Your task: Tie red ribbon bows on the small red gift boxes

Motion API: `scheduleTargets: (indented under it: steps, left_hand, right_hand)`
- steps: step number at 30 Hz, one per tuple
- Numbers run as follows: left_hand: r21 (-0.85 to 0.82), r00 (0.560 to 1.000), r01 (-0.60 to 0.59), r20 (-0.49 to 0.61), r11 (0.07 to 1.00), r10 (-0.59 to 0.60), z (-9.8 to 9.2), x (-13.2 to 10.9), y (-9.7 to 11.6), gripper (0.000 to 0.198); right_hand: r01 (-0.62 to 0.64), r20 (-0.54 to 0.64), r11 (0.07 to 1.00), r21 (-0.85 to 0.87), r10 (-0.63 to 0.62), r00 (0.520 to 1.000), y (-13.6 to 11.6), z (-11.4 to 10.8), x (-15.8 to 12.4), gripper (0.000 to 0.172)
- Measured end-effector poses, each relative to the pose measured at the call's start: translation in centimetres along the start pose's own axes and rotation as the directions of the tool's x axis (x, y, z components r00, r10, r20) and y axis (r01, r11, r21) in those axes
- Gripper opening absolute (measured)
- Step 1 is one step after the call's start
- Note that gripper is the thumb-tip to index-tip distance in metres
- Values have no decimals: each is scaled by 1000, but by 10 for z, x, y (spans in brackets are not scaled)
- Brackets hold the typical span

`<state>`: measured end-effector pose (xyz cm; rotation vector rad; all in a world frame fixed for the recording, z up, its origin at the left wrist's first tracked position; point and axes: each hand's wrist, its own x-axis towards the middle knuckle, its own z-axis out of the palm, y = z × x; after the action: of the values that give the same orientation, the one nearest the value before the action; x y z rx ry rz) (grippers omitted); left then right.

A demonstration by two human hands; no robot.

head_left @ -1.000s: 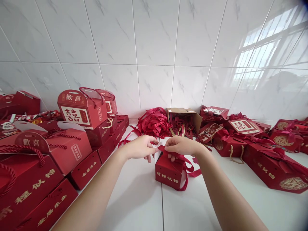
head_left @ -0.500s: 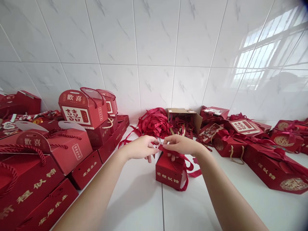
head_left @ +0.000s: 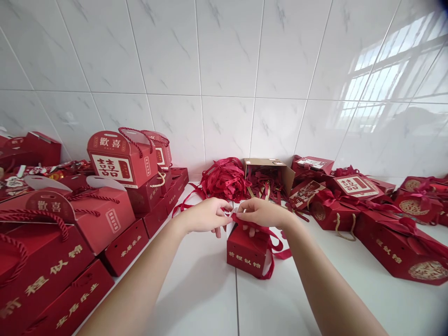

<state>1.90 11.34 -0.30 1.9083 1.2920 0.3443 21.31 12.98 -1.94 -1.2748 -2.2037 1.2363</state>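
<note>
A small red gift box (head_left: 245, 249) with gold characters on its front stands on the white table. A red ribbon (head_left: 279, 248) trails in loops down its right side. Over the box top, my right hand (head_left: 261, 213) has its fingers closed, pinching the ribbon beside the flaps. My left hand (head_left: 209, 215) meets it from the left, thumb and index finger pressed together at the top edge. A pale bit shows between the fingertips, too small to make out. Both hands cover part of the box top.
Stacked red gift boxes (head_left: 108, 210) with rope handles line the left side. Behind my hands lie a heap of red ribbons (head_left: 226, 179) and a cardboard box (head_left: 268, 162) with dark red strips. More ribboned red boxes (head_left: 395, 242) stand at the right. A tiled wall (head_left: 227, 126) rises behind.
My hands stay together over the box top with only slight finger movement. The pale bit between the fingertips shows larger than before. The view has shifted slightly.
</note>
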Motion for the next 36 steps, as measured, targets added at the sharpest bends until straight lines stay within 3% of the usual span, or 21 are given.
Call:
scheduleTargets:
  steps: [10,13,15,17,21,24,26,27,28,31,32,34,36]
  left_hand:
    - [-35,1000,-16,-17,999,15,2,5,-2,22]
    - [-48,997,-6,-75,999,2,0,5,-2,16]
    - [-131,984,-37,-180,991,13,-7,3,-1,15]
    - [-275,935,-140,-353,951,35,-17,-2,1,17]
    - [-509,744,-445,-668,737,-11,-33,-10,7,7]
    - [-512,615,-587,-786,627,-66,-35,-8,8,8]
    - [-459,574,-577,-816,675,-64,-31,-4,6,31]
    - [-424,592,-523,-805,739,-44,-27,-2,4,44]
    - [-379,643,-439,-766,815,-10,-24,1,1,53]
    - [-176,888,-142,-457,974,47,-11,8,-7,51]
    - [-110,943,-80,-329,991,39,-7,9,-9,45]
    - [-38,989,-20,-150,999,14,0,13,-12,35]
    - [-18,996,-19,-89,1000,17,4,15,-13,30]
  right_hand:
    - [43,-63,996,-76,-48,997,2,6,4,20]
    - [50,-156,986,-161,-76,985,-4,2,-1,23]
    - [44,-267,975,-219,-103,958,-7,-4,-9,22]
    - [6,-365,971,-238,-95,926,-9,-11,-19,19]
    - [-189,-462,950,-249,55,885,0,-29,-40,22]
    - [-286,-344,921,-266,187,920,13,-37,-47,45]
    - [-308,-216,904,-295,251,944,19,-38,-44,55]
    - [-325,-153,892,-313,290,945,22,-38,-41,55]
    - [-346,-89,880,-325,335,938,23,-37,-37,55]
    - [-375,77,878,-297,414,907,25,-34,-25,53]
    - [-369,110,886,-282,412,905,26,-33,-22,54]
    - [-329,131,904,-274,373,918,28,-33,-17,53]
    - [-279,109,915,-290,321,941,31,-33,-12,51]
